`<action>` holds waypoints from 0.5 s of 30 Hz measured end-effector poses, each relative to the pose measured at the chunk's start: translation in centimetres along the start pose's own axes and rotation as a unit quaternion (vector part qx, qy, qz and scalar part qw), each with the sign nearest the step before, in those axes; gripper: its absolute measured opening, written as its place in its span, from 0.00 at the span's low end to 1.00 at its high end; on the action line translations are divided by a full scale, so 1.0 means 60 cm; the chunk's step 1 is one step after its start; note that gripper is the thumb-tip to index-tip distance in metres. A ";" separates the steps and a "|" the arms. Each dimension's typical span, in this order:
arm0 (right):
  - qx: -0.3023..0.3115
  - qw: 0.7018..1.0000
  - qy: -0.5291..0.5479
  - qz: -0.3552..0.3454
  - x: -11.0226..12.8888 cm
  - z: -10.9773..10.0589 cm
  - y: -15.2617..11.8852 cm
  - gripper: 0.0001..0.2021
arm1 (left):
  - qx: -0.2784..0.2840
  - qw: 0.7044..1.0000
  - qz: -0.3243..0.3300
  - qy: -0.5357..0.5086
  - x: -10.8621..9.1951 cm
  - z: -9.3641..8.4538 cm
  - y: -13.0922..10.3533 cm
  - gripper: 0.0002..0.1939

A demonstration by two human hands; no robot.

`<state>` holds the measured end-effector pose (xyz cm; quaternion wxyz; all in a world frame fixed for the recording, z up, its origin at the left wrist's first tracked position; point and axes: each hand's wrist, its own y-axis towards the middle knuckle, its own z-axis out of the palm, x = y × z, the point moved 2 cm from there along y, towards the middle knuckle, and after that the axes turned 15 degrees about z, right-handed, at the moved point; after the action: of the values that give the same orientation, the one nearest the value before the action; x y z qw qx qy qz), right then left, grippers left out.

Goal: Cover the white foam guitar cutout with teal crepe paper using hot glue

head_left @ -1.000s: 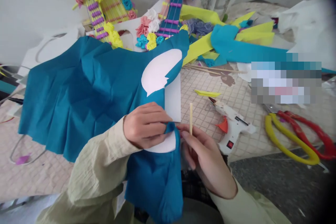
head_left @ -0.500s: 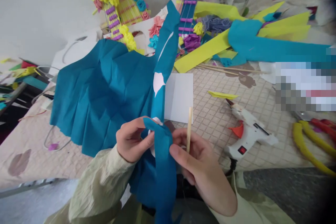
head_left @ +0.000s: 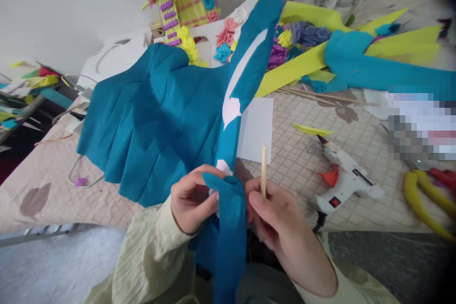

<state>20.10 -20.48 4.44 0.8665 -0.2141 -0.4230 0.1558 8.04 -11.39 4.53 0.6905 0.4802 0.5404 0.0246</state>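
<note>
Teal crepe paper drapes over the table at left, its lower edge wrapped around a white card shape. Left hand pinches this edge; right hand, just beside it, grips an upright wooden stick. Glue gun lies at right.

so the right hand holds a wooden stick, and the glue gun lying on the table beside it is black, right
Not quite. The head view shows the glue gun is white with an orange trigger, not black. The rest holds: the right hand holds the wooden stick, and the gun lies on the table beside it.
</note>
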 end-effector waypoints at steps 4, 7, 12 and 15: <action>-0.026 0.999 -0.011 0.041 0.003 -0.004 0.009 0.15 | 0.016 1.000 0.000 -0.003 0.003 0.006 -0.004 0.03; -0.007 0.998 -0.016 0.056 0.005 -0.006 0.011 0.12 | 0.016 1.000 0.006 -0.016 0.007 0.013 -0.004 0.04; -0.005 0.998 -0.024 0.061 0.003 -0.015 0.006 0.06 | 0.033 0.999 0.019 -0.015 0.018 0.025 -0.006 0.04; -0.028 0.997 -0.054 0.053 0.004 -0.027 0.002 0.05 | 0.048 0.998 0.031 -0.003 0.019 0.027 -0.006 0.09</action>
<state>21.55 -20.66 3.63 0.8268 -0.2518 -0.4611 0.2011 9.60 -11.99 3.37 0.6670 0.5293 0.5240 0.0188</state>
